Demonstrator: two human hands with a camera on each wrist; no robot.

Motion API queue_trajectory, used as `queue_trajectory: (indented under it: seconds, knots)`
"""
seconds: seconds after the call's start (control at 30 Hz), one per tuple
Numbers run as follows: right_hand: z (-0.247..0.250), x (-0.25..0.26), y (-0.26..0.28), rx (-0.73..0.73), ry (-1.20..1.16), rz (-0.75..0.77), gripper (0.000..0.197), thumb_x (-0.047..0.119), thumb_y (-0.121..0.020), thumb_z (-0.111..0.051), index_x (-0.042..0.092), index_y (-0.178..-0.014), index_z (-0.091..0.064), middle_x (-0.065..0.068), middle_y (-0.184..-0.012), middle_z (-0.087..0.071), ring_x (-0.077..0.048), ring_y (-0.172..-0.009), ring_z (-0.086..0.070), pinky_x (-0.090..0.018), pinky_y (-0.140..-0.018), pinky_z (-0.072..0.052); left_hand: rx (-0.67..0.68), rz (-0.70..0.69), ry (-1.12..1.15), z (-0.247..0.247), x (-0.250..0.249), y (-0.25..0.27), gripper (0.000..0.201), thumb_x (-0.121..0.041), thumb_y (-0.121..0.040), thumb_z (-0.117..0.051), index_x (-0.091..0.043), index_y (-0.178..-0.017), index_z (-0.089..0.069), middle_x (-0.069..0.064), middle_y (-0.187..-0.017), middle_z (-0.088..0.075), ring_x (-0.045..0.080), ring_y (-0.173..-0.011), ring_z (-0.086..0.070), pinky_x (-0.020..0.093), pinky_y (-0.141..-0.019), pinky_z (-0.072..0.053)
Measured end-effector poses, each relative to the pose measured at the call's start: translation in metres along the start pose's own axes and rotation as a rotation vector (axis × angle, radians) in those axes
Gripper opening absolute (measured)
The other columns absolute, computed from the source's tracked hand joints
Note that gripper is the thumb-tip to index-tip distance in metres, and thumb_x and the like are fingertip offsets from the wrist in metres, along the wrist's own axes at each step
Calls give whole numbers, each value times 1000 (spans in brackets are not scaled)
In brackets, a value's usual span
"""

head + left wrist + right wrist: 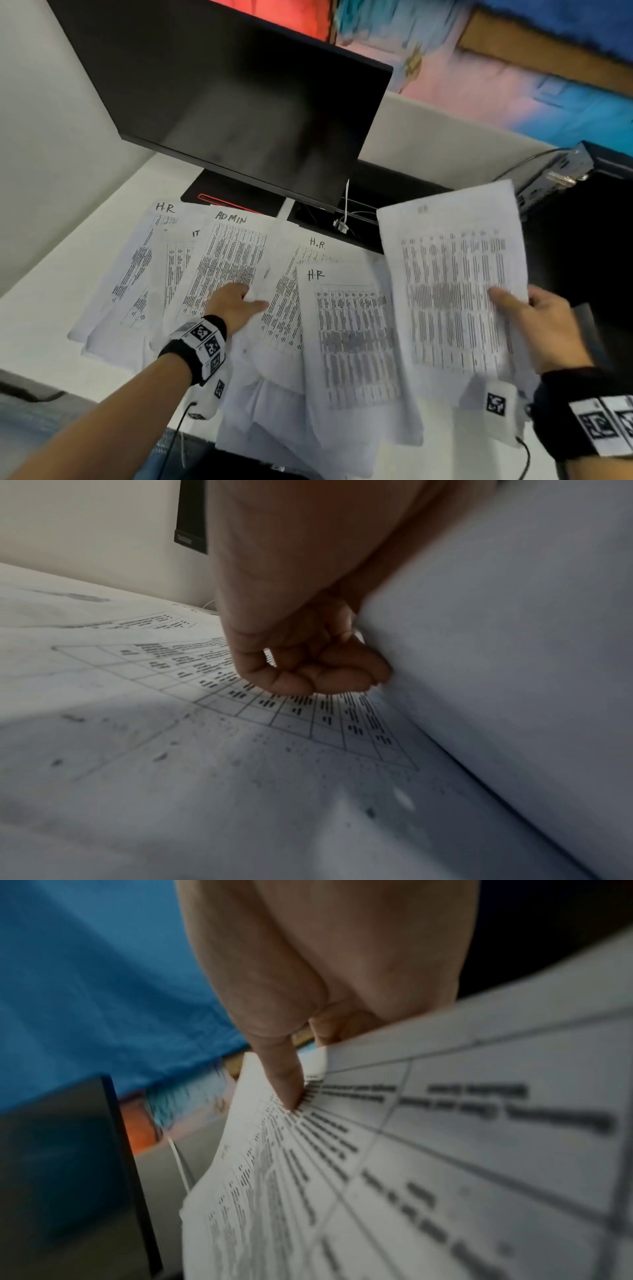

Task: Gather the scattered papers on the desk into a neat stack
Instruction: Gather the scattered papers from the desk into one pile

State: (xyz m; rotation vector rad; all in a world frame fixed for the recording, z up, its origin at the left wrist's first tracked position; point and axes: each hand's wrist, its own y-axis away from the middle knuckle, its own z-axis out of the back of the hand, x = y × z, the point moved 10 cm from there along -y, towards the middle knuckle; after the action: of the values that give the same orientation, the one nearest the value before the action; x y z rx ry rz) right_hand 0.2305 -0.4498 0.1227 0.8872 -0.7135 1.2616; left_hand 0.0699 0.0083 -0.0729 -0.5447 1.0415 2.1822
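Several printed table sheets lie fanned over the white desk (48,308), hand-marked H.R. (137,260), IT (178,260), ADMIN (226,260) and H.R. (356,342). My left hand (250,298) pinches the left edge of a middle H.R. sheet (287,294). The left wrist view shows that hand (329,666) with curled fingers, and the sheet's blank underside (496,669) rising beside them. My right hand (513,301) holds another printed sheet (452,274) up above the desk's right side. Its thumb (284,1080) presses on the printed face (445,1150), with the fingers hidden behind.
A dark monitor (239,102) on a black base (233,198) hangs over the back of the papers. A cable opening (329,222) with a white tie sits behind them. A black box (555,178) with cables stands at the back right. Some sheets overhang the desk's front edge (291,445).
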Motion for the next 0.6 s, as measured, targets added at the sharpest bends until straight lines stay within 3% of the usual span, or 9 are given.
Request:
queue_trajectory:
  seconds: [0.07, 0.13, 0.23, 0.3, 0.37, 0.47, 0.53, 0.6]
  knots:
    - [-8, -28, 0, -18, 87, -67, 7, 19, -91, -67, 16, -95, -72, 12, -65, -75, -16, -73, -75, -30, -70, -52, 11, -10, 9, -4, 5, 1, 83, -66, -67, -71, -9, -128, -65, 12, -127, -71, 33, -113, -68, 48, -98, -54]
    - [-5, -43, 1, -88, 197, -69, 25, 28, -87, -67, 11, -105, -73, -1, -84, -75, -31, -89, -72, -41, -82, -56, 26, -23, 15, -8, 12, -1, 87, -67, -64, -67, -13, -132, -64, 7, -130, -70, 29, -114, -68, 46, -99, -55]
    - [9, -13, 7, -171, 272, 71, 34, 31, -89, -66, 7, -114, -69, -13, -94, -70, -33, -93, -68, -44, -83, -53, 40, -26, 19, -11, 14, 2, 63, -47, -84, -65, -13, -137, -60, 6, -135, -67, 27, -120, -64, 44, -104, -51]
    - [16, 14, 10, -144, 163, 124, 33, 33, -91, -65, 13, -118, -69, -9, -99, -74, -31, -91, -70, -46, -84, -55, 19, -19, 15, -6, 6, 13, 61, -43, -92, -58, -10, -142, -53, 8, -140, -62, 29, -125, -60, 44, -107, -48]
    - [16, 31, 11, -56, -7, 129, 26, 34, -90, -67, 24, -114, -72, -1, -101, -78, -25, -90, -75, -46, -83, -57, -7, -25, 28, -3, -1, 20, 57, -43, -97, -54, -4, -139, -51, 8, -132, -64, 28, -115, -62, 38, -101, -49]
    - [-3, 25, 20, 12, -145, -18, 15, 21, -93, -65, 18, -107, -72, 8, -84, -79, -16, -77, -76, -33, -68, -62, -26, -24, 97, -8, -8, 24, 59, -41, -91, -67, -5, -132, -46, 10, -120, -67, 29, -101, -67, 37, -87, -55]
    - [-28, 1, 28, 39, -124, -149, 21, 16, -93, -64, 10, -113, -68, 5, -83, -75, -18, -74, -69, -29, -62, -52, -74, -7, 93, -7, -9, 26, 65, -33, -88, -72, -4, -136, -39, 16, -124, -66, 34, -105, -68, 44, -91, -57]
    - [-55, -39, 39, 56, -106, -284, 27, 12, -92, -64, -2, -115, -64, -11, -94, -69, -22, -73, -61, -28, -58, -42, -161, 14, 54, -1, -7, 27, 78, -32, -88, -73, -1, -145, -31, 19, -141, -55, 36, -120, -62, 47, -101, -52]
